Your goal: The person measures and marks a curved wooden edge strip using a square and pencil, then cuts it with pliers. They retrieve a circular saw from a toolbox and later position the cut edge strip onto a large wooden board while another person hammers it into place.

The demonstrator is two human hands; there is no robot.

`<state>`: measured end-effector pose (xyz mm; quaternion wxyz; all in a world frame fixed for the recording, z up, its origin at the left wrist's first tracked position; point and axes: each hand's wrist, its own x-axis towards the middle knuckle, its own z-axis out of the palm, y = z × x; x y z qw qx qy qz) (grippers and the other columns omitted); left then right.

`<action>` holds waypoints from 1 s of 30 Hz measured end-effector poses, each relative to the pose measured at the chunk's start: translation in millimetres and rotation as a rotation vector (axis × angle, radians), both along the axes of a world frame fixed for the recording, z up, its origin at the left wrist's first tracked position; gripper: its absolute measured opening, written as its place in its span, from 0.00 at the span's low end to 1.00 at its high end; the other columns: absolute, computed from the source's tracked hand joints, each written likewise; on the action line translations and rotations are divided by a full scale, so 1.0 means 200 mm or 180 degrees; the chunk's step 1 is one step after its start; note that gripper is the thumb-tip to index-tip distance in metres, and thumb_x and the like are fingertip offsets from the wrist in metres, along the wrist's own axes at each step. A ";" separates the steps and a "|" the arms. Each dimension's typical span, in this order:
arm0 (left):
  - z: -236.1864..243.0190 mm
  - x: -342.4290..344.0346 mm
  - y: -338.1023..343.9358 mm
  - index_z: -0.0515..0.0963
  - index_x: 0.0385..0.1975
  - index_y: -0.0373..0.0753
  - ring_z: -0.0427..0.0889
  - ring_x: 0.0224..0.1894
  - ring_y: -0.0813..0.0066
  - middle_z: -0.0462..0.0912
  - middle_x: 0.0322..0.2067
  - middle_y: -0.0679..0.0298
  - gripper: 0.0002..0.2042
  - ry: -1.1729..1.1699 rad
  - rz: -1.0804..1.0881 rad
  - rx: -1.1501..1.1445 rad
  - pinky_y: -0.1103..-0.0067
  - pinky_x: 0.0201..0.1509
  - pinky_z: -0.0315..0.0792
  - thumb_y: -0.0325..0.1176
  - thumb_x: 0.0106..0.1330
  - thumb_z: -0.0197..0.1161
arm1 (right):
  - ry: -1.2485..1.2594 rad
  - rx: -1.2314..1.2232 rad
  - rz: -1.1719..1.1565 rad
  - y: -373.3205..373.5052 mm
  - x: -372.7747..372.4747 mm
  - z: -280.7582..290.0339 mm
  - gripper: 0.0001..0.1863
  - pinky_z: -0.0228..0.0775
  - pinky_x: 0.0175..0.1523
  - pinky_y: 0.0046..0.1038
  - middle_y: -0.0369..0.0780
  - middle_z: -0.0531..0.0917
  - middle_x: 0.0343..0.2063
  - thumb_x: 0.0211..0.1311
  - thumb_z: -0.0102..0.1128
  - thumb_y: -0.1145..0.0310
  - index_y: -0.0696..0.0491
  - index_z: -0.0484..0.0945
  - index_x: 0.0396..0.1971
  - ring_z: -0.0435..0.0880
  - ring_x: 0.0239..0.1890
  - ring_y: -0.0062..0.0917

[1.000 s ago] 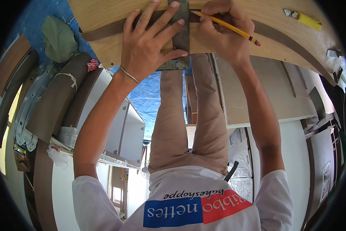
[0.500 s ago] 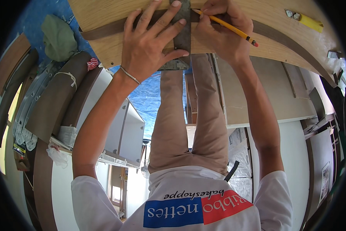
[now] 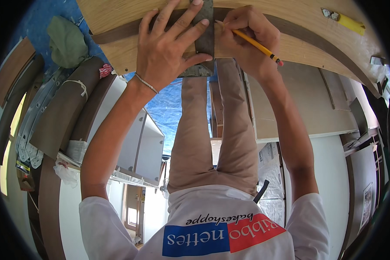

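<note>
A dark metal try square (image 3: pixel 205 43) lies across a long dark brown strip (image 3: pixel 117 34) on a light wooden board (image 3: pixel 121 54). My left hand (image 3: pixel 162 52) rests with spread fingers, the thumb and some fingertips pressing on the square's blade. The square's thicker stock sits at the board's near edge, partly behind my thumb. In my right hand (image 3: pixel 253 43), closed, is a yellow pencil (image 3: pixel 255 44) with a red eraser. Its tip meets the brown strip beside the blade's right edge.
A yellow-handled tool (image 3: pixel 351 24) lies on the board's far right. To the left stand a green cloth bundle (image 3: pixel 67 41), rolled brown sheets (image 3: pixel 60 108) and metal slide rails (image 3: pixel 34 117). White cabinet boxes (image 3: pixel 145 149) stand below. A large beige panel (image 3: pixel 294 104) is at right.
My right hand has shifted slightly left and toward me, drawing the pencil tip nearer along the blade's edge. My left hand and the square stay almost in place.
</note>
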<state>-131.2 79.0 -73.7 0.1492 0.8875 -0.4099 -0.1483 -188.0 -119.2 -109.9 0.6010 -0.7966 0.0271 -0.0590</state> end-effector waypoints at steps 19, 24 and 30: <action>-0.01 0.00 0.00 0.85 0.46 0.39 0.63 0.69 0.48 0.73 0.65 0.58 0.31 -0.0012 0.0024 0.0025 0.52 0.65 0.59 0.63 0.60 0.63 | -0.0276 0.0022 -0.0458 0.05 0.02 -0.04 0.09 0.71 0.36 0.24 0.43 0.79 0.29 0.49 0.64 0.84 0.58 0.73 0.26 0.79 0.30 0.25; -0.06 -0.04 0.01 0.84 0.50 0.48 0.63 0.70 0.57 0.73 0.66 0.68 0.30 -0.0117 0.0112 -0.0175 0.57 0.67 0.58 0.60 0.50 0.70 | -0.0056 0.0125 0.0010 0.00 0.01 -0.01 0.10 0.70 0.34 0.24 0.41 0.79 0.28 0.47 0.65 0.84 0.56 0.74 0.26 0.78 0.29 0.24; -0.03 -0.02 0.01 0.84 0.48 0.43 0.63 0.70 0.52 0.73 0.65 0.63 0.30 -0.0078 0.0075 -0.0109 0.54 0.66 0.59 0.61 0.55 0.66 | -0.0097 0.0120 -0.0202 0.02 0.02 -0.01 0.10 0.68 0.32 0.22 0.40 0.79 0.28 0.47 0.65 0.85 0.56 0.73 0.25 0.77 0.27 0.22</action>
